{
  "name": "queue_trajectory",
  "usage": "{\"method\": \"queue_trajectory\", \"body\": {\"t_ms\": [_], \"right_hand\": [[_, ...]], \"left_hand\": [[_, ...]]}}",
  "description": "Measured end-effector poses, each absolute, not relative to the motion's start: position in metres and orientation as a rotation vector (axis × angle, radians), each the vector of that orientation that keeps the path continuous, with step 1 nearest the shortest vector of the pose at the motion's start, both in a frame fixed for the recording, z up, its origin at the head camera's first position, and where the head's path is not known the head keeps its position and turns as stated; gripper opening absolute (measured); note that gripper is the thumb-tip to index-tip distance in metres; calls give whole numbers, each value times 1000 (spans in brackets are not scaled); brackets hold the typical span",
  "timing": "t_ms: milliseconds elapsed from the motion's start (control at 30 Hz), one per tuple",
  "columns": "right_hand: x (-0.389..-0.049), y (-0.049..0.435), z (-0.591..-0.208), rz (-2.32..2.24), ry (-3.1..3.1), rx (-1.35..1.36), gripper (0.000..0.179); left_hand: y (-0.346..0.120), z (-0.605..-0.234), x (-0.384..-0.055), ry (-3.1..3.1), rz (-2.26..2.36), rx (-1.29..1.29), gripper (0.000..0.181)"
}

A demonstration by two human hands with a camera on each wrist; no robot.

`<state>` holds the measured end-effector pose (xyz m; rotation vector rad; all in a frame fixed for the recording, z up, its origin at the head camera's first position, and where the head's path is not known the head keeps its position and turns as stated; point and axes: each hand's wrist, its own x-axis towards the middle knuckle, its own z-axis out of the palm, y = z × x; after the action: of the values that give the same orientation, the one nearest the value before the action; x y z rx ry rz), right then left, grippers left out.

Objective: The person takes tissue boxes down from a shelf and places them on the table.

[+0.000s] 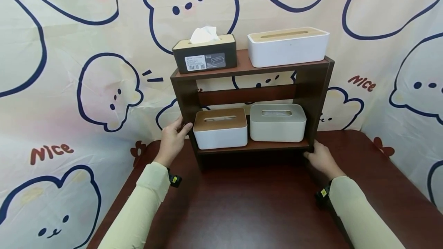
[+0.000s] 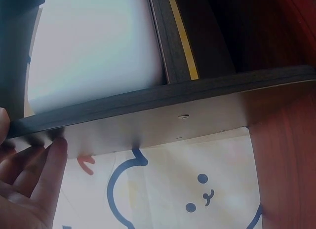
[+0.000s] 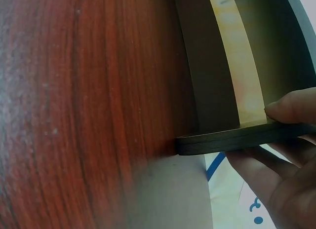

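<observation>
A dark brown two-tier shelf (image 1: 247, 94) stands at the back of the table with tissue boxes on both tiers. My left hand (image 1: 173, 141) grips its left side panel (image 2: 148, 133) about level with the lower tier, thumb by the front edge and fingers against the outer face. Lower down, my right hand (image 1: 323, 160) pinches the right side panel (image 3: 237, 138) between the thumb on the inside and the fingers outside. On the lower tier sit a white tissue box with a brown lid (image 1: 220, 130) and a pale grey-green one (image 1: 278, 123), side by side.
Up top are a black tissue box (image 1: 204, 55) with a tissue poking out and a long white box with a wooden lid (image 1: 288, 47). The reddish-brown table (image 1: 249, 203) extends in front of the shelf. A cartoon-printed cloth (image 1: 114, 76) hangs behind and at the sides.
</observation>
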<state>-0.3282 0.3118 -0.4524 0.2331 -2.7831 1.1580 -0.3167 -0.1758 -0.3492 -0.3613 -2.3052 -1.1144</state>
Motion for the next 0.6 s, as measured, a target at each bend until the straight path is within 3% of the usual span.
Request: {"method": "queue_trajectory", "body": {"t_ms": [600], "right_hand": [[-325, 312, -454, 1190, -2770, 236, 58]], "left_hand": [[-174, -356, -318, -2265, -1184, -351, 54]]}}
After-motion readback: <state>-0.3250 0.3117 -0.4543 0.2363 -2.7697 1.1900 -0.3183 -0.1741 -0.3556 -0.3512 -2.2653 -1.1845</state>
